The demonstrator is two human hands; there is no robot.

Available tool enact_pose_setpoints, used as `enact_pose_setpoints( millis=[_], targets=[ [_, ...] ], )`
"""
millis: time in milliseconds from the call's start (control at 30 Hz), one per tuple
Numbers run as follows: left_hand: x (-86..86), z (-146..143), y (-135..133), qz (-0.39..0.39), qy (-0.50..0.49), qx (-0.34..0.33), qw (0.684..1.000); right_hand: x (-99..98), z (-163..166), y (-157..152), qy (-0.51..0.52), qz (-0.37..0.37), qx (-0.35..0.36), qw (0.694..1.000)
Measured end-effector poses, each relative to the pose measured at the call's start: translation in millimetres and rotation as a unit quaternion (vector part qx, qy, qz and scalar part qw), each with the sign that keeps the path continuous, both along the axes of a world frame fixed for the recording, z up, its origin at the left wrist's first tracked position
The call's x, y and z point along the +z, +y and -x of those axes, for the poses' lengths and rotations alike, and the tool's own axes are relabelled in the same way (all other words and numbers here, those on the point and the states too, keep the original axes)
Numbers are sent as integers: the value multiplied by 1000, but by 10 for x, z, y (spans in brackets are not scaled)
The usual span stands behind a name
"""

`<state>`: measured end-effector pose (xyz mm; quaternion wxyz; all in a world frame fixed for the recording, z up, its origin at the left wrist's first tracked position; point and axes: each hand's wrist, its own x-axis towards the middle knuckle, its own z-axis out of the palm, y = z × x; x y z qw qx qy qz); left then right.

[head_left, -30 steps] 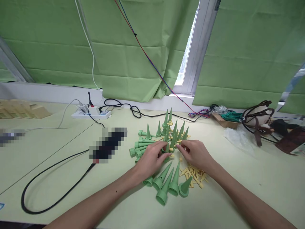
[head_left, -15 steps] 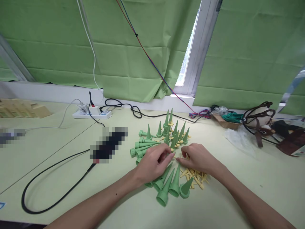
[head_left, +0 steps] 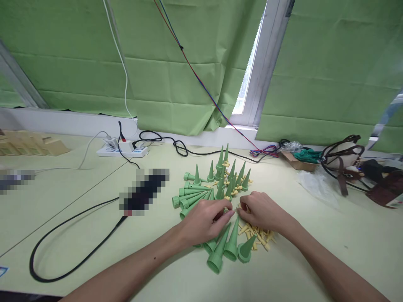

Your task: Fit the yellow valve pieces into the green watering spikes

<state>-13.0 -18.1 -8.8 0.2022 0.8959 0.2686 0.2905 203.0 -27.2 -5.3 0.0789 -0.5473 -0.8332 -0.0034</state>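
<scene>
My left hand (head_left: 208, 218) is closed in a pinch above the green plastic spikes (head_left: 231, 243), thumb and forefinger nearly together. Facing it, my right hand (head_left: 264, 212) is also pinched, its fingertips close to those of the left. Whatever sits between the fingertips is too small to make out. Small yellow plastic fittings (head_left: 258, 237) lie in a loose pile partly under my right hand. Beyond the hands, several green cones (head_left: 220, 180) stand upright with yellow fittings among them. More green spikes (head_left: 185, 199) lie on their sides at the left, some hidden by my left hand.
A blurred dark device (head_left: 145, 193) with a looping black cable lies on the table (head_left: 91, 222) to the left. Along the back are a white power strip (head_left: 122, 151) and black cord. At right sit a cardboard box (head_left: 297, 161), clear plastic and a bag (head_left: 341, 157).
Both hands have shifted slightly to the right and remain close together, fingers pinched. The left fingers have come a little lower over the spikes. The things on the table have stayed put.
</scene>
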Motion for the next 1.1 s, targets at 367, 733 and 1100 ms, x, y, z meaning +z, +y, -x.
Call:
enact_pose_setpoints(
  millis=[367,733,1100],
  targets=[
    [47,-19,1,22,-43,23,999,6,23,-20,116,-77,16,990],
    [32,-30,10,46,-82,60,994,-53,139,-52,225,-192,186,937],
    [30,-35,16,56,-85,52,993,-101,141,-52,212,-216,209,930]
  ],
)
